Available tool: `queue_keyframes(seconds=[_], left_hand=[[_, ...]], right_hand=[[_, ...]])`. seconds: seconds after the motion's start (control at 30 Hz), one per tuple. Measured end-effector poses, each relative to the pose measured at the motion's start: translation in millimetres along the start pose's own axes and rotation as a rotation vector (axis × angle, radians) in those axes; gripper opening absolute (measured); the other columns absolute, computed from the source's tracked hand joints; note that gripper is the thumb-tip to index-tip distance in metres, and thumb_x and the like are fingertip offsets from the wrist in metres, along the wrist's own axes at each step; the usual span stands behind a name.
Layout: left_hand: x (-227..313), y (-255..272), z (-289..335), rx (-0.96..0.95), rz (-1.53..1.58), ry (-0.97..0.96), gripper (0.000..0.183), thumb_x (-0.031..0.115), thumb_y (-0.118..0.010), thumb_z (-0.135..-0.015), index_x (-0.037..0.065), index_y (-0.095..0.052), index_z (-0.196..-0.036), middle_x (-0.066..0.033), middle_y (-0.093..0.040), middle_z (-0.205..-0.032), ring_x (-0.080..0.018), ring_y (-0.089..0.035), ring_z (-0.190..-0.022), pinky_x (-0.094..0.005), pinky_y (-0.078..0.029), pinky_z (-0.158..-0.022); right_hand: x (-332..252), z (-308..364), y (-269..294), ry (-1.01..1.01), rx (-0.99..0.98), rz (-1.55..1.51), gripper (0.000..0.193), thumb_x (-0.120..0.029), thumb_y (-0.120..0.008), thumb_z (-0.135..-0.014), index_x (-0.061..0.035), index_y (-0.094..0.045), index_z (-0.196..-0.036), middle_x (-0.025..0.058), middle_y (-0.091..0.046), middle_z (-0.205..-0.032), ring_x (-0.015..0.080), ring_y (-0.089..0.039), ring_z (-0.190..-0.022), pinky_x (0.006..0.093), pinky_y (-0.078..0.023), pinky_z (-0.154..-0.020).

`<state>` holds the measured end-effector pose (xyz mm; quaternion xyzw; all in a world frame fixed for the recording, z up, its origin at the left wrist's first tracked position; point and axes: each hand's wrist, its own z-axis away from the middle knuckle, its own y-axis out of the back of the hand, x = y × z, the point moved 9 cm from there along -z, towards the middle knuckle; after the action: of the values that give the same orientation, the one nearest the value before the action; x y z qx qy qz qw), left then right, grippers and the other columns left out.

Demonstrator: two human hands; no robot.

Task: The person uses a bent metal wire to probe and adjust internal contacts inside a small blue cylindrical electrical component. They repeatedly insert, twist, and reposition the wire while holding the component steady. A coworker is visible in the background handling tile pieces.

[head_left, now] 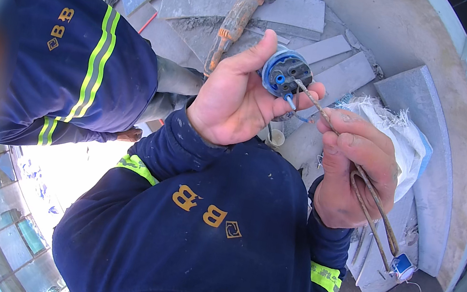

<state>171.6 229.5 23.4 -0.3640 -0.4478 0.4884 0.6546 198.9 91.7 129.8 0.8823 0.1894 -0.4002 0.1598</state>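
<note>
My left hand [237, 101] is closed around a round blue industrial electrical connector [287, 72], its thumb up and its palm toward me. The connector's dark face, with several holes, is turned up, and a short blue piece juts from its lower side. A thin, dirty brown cable [315, 103] is pinched between the thumb and fingers of my right hand [358, 169]. Its tip meets the connector's face; whether it sits inside a hole I cannot tell. Below my right hand the cable hangs in a long doubled loop.
An orange, dust-covered angle grinder [233, 30] lies on grey stone slabs [294, 12] ahead. Right of my hands are a white woven sack [397, 135] and a curved wall [399, 25]. A small cup [275, 138] stands below the connector. A co-worker [76, 60] is at the left.
</note>
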Motion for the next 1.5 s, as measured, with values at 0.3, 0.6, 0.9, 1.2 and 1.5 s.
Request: queue_keyframes(seconds=[0.3, 0.6, 0.9, 1.2, 1.5], left_hand=[[1.2, -3.9, 3.8, 0.009, -0.131, -0.032, 0.052, 0.046, -0.039, -0.103, -0.002, -0.056, -0.109, -0.0180, -0.067, -0.104, -0.0312, -0.066, -0.101, -0.0389, -0.055, -0.087], [6.8, -4.9, 3.2, 0.083, -0.201, -0.143, 0.058, 0.046, -0.036, -0.104, -0.008, -0.054, -0.114, -0.0242, -0.063, -0.110, -0.0310, -0.066, -0.100, -0.0365, -0.059, -0.082], [13.7, -3.5, -0.8, -0.164, -0.235, -0.100, 0.042, 0.037, -0.049, -0.101, -0.003, -0.051, -0.112, -0.0211, -0.060, -0.115, -0.0310, -0.068, -0.093, -0.0372, -0.060, -0.066], [29.7, -23.0, -15.5, -0.198, -0.491, -0.309, 0.039, 0.034, -0.054, -0.100, -0.002, -0.046, -0.113, -0.0194, -0.058, -0.115, -0.0300, -0.068, -0.091, -0.0353, -0.058, -0.067], [51.4, -1.8, -20.3, 0.022, -0.461, -0.328, 0.044, 0.042, -0.047, -0.101, -0.002, -0.054, -0.100, -0.0148, -0.065, -0.088, -0.0274, -0.070, -0.079, -0.0340, -0.059, -0.067]], right_hand=[[-8.6, -6.7, -9.4, 0.099, -0.028, 0.032, 0.020, 0.008, -0.068, -0.083, 0.0006, -0.061, -0.100, 0.0227, -0.067, -0.101, 0.0313, -0.069, -0.091, 0.0377, -0.060, -0.076], [-4.0, -12.1, -3.9, 0.041, -0.025, 0.032, 0.017, 0.009, -0.064, -0.085, 0.0013, -0.059, -0.100, 0.0189, -0.067, -0.098, 0.0272, -0.068, -0.093, 0.0361, -0.057, -0.080], [60.9, 20.3, 25.8, -0.675, 0.213, -0.142, 0.029, 0.009, -0.045, -0.091, 0.0017, -0.047, -0.120, 0.0082, -0.053, -0.103, 0.0125, -0.059, -0.078, 0.0226, -0.047, -0.068], [59.8, 35.5, 8.6, -0.798, -0.033, -0.113, 0.036, -0.001, -0.051, -0.091, 0.0024, -0.048, -0.127, 0.0068, -0.054, -0.109, 0.0048, -0.048, -0.071, 0.0193, -0.038, -0.057], [17.3, 0.4, 2.8, -0.480, -0.334, 0.491, 0.013, -0.007, -0.066, -0.086, 0.0029, -0.066, -0.095, 0.0086, -0.058, -0.061, 0.0144, -0.056, -0.052, 0.0290, -0.041, -0.050]])
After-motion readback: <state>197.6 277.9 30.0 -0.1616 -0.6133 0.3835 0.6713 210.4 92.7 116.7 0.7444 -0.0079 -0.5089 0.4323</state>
